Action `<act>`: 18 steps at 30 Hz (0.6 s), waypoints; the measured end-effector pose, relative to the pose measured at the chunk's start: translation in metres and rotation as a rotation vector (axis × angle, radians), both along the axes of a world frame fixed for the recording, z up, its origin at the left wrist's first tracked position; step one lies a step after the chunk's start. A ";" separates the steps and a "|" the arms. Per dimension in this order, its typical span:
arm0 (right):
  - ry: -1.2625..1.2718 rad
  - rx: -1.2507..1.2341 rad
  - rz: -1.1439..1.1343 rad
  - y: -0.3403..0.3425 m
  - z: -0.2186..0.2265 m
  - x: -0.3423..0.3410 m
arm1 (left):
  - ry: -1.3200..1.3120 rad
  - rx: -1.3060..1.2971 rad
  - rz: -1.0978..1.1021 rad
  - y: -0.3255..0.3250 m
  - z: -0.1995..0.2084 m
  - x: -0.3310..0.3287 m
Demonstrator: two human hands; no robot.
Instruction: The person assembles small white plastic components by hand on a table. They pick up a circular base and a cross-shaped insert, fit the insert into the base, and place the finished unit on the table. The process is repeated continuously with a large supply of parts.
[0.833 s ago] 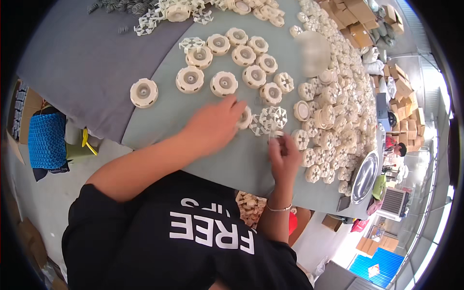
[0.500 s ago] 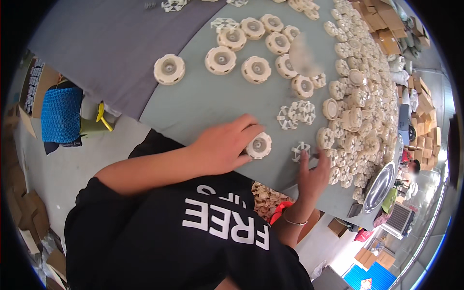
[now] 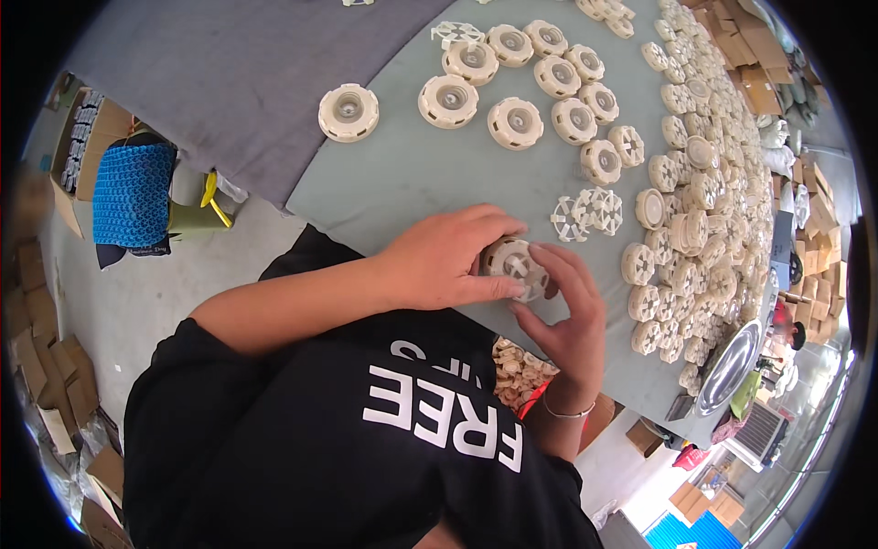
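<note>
Grey-green table top [image 3: 412,183] fills the upper middle of the frame, with a purple-grey cloth [image 3: 247,82] covering its upper-left part. Cardboard boxes [image 3: 37,357] line the floor along the left edge; one open box [image 3: 87,137] at upper left holds rows of small parts, too small to make out. Just right of it sits a blue woven basket [image 3: 133,197], its contents hidden. Below the table edge, at lower centre, a container of cream parts [image 3: 521,371] shows between the arms, only partly visible. A shiny metal bowl [image 3: 727,366] rests at the lower-right edge of the table; what lies in it cannot be told.

Cream plastic wheels [image 3: 512,82] lie scattered across the upper centre, and a dense crowd of smaller cross-shaped pieces [image 3: 686,210] runs down the right side.

At frame centre, near the table's front edge, both hands close on one cream round wheel [image 3: 514,267]. It is a thick disc with a ribbed rim and a cross-shaped recess on its face. The left hand [image 3: 444,261] grips it from the left, fingers curled around the rim. The right hand [image 3: 572,316] touches it from the right and below, fingers loosely bent over the rim, thumb beneath.
</note>
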State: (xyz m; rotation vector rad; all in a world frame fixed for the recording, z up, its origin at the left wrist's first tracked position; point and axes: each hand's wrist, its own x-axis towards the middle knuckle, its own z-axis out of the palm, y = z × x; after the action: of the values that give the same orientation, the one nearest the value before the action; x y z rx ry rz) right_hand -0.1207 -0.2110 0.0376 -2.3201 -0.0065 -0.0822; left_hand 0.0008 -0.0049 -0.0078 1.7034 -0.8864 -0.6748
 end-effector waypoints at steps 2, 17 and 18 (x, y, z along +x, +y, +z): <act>-0.029 -0.043 0.003 0.003 -0.007 0.002 | -0.020 0.017 0.016 -0.003 -0.004 -0.002; -0.056 -0.241 0.153 -0.001 -0.010 0.010 | -0.008 0.043 0.058 -0.003 -0.001 -0.003; -0.063 -0.302 0.180 -0.002 -0.012 0.011 | -0.014 0.049 0.071 -0.004 0.000 -0.002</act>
State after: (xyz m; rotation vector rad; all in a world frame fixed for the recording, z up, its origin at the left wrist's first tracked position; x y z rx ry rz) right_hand -0.1101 -0.2128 0.0259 -2.6058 -0.2760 -0.0663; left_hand -0.0016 -0.0088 -0.0081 1.7763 -0.8213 -0.6421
